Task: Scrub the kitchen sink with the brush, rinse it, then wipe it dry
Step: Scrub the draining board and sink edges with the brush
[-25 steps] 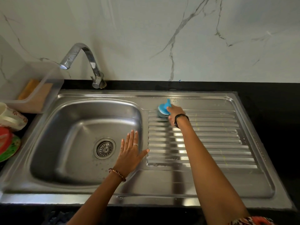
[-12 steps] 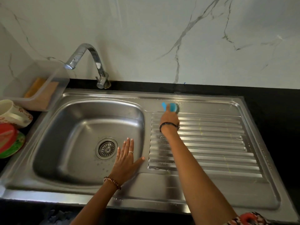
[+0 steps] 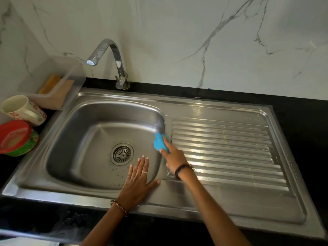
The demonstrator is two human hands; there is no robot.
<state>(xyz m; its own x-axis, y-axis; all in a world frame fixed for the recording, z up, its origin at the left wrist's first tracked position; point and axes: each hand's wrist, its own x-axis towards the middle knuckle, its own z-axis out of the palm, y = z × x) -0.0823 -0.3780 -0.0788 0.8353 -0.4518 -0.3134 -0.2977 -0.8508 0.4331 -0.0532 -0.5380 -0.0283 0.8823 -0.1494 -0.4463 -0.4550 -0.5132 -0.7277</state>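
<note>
- Head view: stainless steel sink (image 3: 99,193) set in a black counter (image 3: 301,110), basin on the left, ribbed drainboard (image 3: 230,150) on the right.
- Right hand (image 3: 174,158) grips the blue brush (image 3: 160,143); fingers curled round its near end, the blue body sticks out past them toward the far-left.
- Brush sits on the ridge between basin and drainboard, at the basin's right rim, about mid-depth. Bristles not visible, hidden under the body.
- Black band on the right wrist; forearm runs across the near drainboard corner.
- Left hand (image 3: 137,183) holds nothing: fingers straight and spread, palm down at the basin's near-right corner, thumb out toward the drainboard. Ring on one finger, bead bracelet at the wrist.
- Left hand and brush are near each other but apart.
- Drain strainer (image 3: 122,154) in the basin floor, just left of the left fingertips; a few droplets near it.
- Chrome faucet (image 3: 113,63) behind the basin, spout pointing left.
- Left of sink: clear plastic container (image 3: 58,89), floral mug (image 3: 23,110) on its side, red bowl (image 3: 13,135) stacked on a green plate (image 3: 30,145).
</note>
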